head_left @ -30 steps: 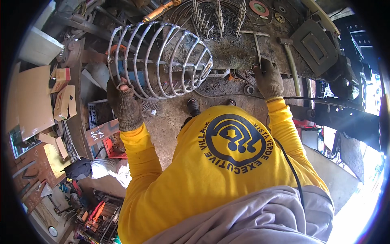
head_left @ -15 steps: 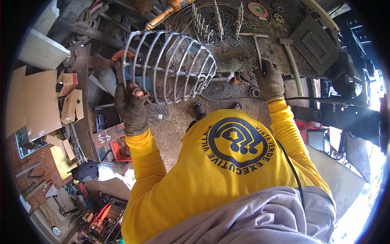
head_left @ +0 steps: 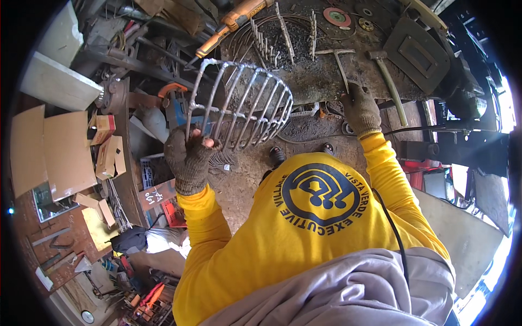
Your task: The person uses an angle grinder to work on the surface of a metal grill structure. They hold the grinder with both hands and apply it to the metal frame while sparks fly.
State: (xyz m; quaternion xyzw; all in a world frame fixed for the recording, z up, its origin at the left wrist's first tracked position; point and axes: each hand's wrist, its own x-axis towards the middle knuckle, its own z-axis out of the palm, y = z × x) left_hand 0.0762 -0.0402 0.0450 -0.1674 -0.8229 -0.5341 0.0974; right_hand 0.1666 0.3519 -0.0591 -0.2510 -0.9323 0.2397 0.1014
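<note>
A cage-like basket of welded metal rods is tilted over the front edge of the workbench. My left hand, in a brown knit glove with bare fingertips, is closed around its near left end. In my gloved right hand, at the bench's front edge, is the handle of a chipping hammer with a thin T-shaped head. The fingers wrap its lower end, partly hidden by the glove. Right of that hand a wooden-handled hammer rests on the bench.
The dark workbench bears upright twisted rods, an orange angle grinder, grinding discs and a dark plate with a slot. Cardboard and scrap crowd the left. A black cable hangs over my right shoulder.
The rod basket has turned and now sits lower and farther right in view, with my left hand still on it. My right hand keeps the chipping hammer in nearly the same place.
</note>
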